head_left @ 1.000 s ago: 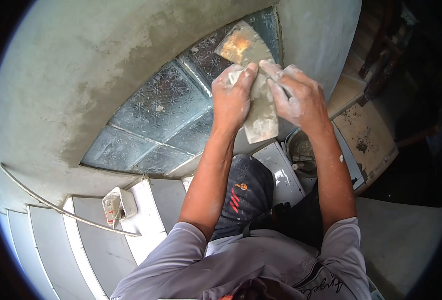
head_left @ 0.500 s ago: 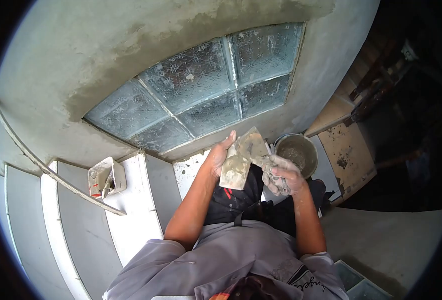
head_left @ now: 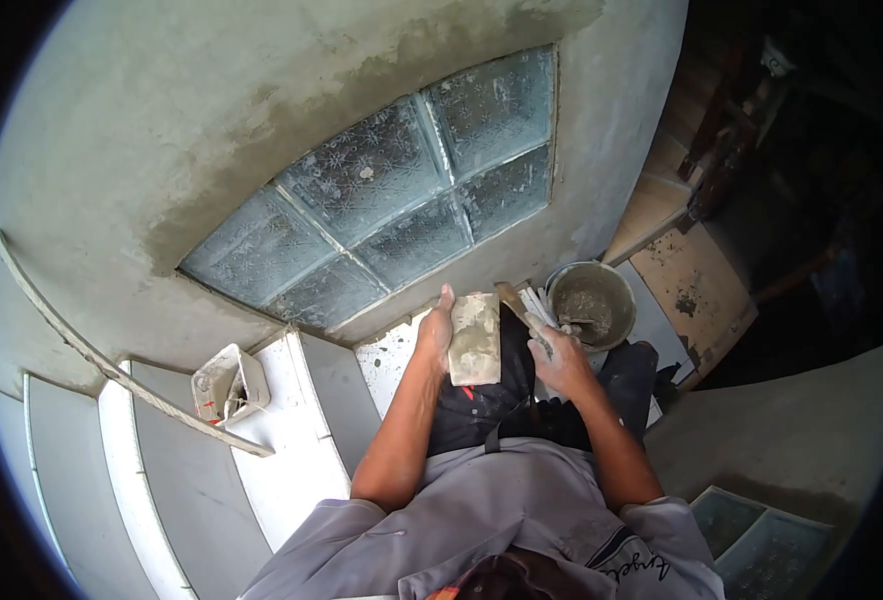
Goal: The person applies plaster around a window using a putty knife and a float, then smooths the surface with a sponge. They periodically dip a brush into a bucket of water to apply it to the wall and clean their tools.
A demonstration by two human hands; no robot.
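My left hand (head_left: 439,336) is closed on the side of a small rectangular board (head_left: 476,350) smeared with grey mortar, held over my lap. To its right, my right hand (head_left: 565,368), dusted with mortar, grips a narrow-looking trowel (head_left: 514,302). The trowel's mortar-coated blade points up and left, apart from the board and seen nearly edge-on; my fingers hide most of its handle. Just beyond my right hand stands a round bucket (head_left: 630,322) with grey mortar inside.
A glass-block window (head_left: 392,190) sits in the plastered wall ahead. On the white steps at left are a small plastic container (head_left: 252,388) and a long curved strip (head_left: 132,382). A mortar-spotted board (head_left: 697,285) lies right of the bucket. Framed glass panels (head_left: 762,545) are at lower right.
My right hand has drawn the trowel away from the board and turned its blade edge-on. The board now stands straighter in my left hand. The view has shifted slightly right.
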